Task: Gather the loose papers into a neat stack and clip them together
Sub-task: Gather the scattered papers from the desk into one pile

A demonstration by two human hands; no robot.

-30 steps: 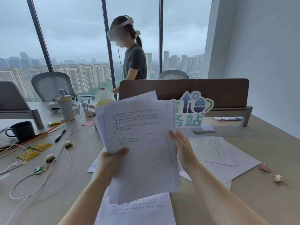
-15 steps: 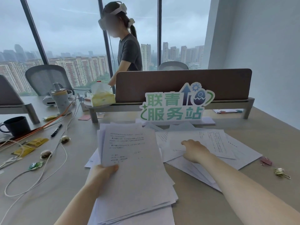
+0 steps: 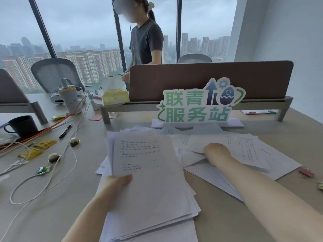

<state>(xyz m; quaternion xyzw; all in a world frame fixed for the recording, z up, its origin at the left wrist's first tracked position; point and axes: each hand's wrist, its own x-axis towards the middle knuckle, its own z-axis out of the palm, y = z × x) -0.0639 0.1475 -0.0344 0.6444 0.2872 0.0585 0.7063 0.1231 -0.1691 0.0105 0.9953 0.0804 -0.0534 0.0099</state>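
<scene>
A thick stack of printed white papers [image 3: 150, 180] lies low over the desk in front of me. My left hand [image 3: 113, 185] grips its left edge, thumb on top. To the right, several loose sheets [image 3: 248, 152] lie spread and overlapping on the desk. My right hand [image 3: 216, 151] reaches into them with its fingers tucked under a sheet, so I cannot tell whether it grips it. A pink binder clip [image 3: 306, 172] and a gold clip [image 3: 320, 186] lie at the far right.
A green-lettered sign [image 3: 197, 105] stands behind the papers, before a brown divider [image 3: 209, 79]. Cables [image 3: 43, 186], a pen [image 3: 65, 131], packets, a black mug [image 3: 21, 124] and a bottle [image 3: 69, 97] crowd the left. A person [image 3: 146, 37] stands beyond the divider.
The stack has come down from in front of my view to the desk, held by my left hand only. My right hand let go and reached right into the loose sheets.
</scene>
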